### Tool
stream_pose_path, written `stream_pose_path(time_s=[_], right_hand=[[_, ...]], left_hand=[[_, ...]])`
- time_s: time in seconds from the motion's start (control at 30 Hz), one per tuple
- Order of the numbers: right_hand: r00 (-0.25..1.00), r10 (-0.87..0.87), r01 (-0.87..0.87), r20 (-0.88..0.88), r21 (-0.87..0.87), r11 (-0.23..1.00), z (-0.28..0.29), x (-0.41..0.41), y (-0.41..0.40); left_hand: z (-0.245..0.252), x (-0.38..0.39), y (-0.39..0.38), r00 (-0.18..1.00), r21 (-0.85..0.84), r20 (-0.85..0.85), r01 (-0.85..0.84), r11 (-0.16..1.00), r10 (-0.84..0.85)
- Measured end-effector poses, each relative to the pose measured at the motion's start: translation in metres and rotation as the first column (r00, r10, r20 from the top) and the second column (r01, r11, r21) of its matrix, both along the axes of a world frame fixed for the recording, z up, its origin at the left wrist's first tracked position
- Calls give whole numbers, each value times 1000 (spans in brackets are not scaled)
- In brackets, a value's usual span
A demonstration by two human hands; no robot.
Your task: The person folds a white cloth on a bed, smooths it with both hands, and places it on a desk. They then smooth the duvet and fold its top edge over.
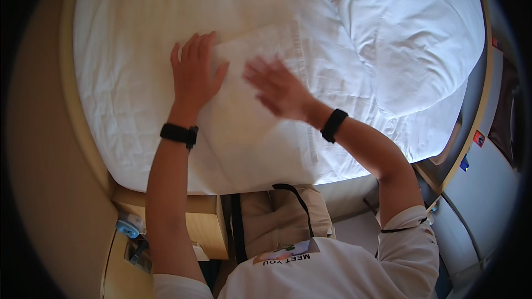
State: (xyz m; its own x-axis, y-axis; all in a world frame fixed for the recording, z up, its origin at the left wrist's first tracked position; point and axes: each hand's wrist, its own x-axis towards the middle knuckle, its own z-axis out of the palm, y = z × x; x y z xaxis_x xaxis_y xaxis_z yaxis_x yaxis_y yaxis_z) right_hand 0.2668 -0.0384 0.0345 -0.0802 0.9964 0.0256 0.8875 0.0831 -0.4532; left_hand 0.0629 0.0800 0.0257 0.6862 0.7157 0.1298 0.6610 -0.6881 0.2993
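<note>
A flat, folded white pillowcase or similar cloth [257, 145] lies on the white bed sheet [124, 104]. My left hand [194, 70] is spread over the cloth's left edge, palm down, holding nothing. To its right, my right hand [282, 89] is blurred, with its fingers apart over the same cloth; whether it touches the fabric cannot be told. A black band circles each wrist. At the upper right a bulky, wrinkled white duvet [411, 41] rests on the bed.
A wooden headboard or panel edge [79, 112] runs along the left. Below the bed's near edge are a wooden nightstand [205, 228] and a beige cushioned seat or bag with black straps [266, 220]. A blue-topped item [127, 229] sits at lower left.
</note>
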Motion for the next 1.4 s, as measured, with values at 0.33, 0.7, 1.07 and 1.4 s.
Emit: stream_pose_path(time_s=[0.33, 0.7, 1.07, 1.4], right_hand=[[953, 111, -122, -283, -22, 992, -7, 18, -123], [788, -375, 438, -488, 17, 899, 52, 45, -67], [987, 61, -57, -152, 30, 998, 60, 39, -206], [700, -621, 575, -351, -239, 783, -2, -2, -241]], left_hand=[[13, 43, 28, 947, -368, -319, -102, 924, -23], [142, 14, -71, 922, -350, -3, 362, 864, -387], [116, -46, -252, 982, -257, 65, 189, 948, -178], [33, -71, -333, 951, -391, 95, -236, 890, 294]])
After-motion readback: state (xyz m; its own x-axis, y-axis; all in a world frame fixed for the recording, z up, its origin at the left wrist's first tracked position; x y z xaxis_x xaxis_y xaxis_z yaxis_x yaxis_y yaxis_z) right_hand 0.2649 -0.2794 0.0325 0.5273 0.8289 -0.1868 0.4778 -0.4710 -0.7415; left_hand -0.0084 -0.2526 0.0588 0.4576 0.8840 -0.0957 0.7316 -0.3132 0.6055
